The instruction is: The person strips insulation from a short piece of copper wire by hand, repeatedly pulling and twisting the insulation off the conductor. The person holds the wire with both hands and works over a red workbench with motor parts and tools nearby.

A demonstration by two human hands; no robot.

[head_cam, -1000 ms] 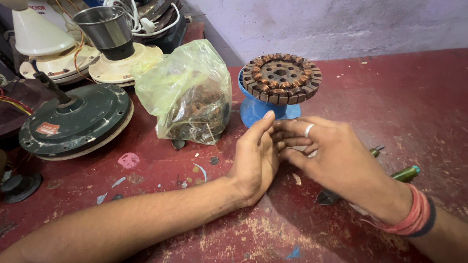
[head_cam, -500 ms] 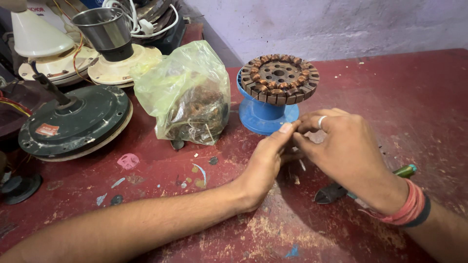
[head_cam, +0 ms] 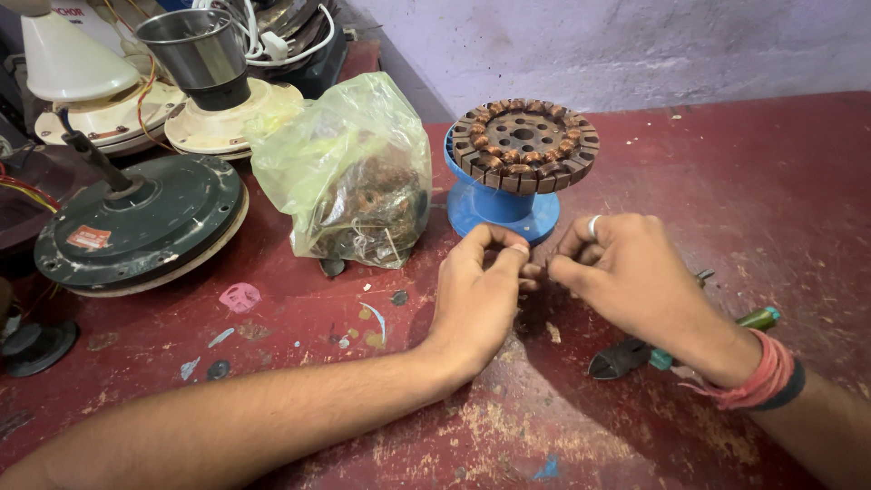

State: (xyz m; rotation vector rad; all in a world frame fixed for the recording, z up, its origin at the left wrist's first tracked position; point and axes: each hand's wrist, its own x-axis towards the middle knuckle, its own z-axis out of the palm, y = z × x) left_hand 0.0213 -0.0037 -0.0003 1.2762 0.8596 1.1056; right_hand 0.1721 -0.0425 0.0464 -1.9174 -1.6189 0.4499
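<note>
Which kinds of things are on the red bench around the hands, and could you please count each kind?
Wound stator on blue spool: 1
Plastic bag of copper wire: 1
Dark green fan motor housing: 1
Cream fan motor housings: 2
Hand tools under right hand: at least 2, partly hidden
Total: at least 7

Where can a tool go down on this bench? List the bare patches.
Bare table right of the stator, back to the wall. Also the near strip between the forearms. Crowded: the left, with the bag, the green motor and the cream housings.
</note>
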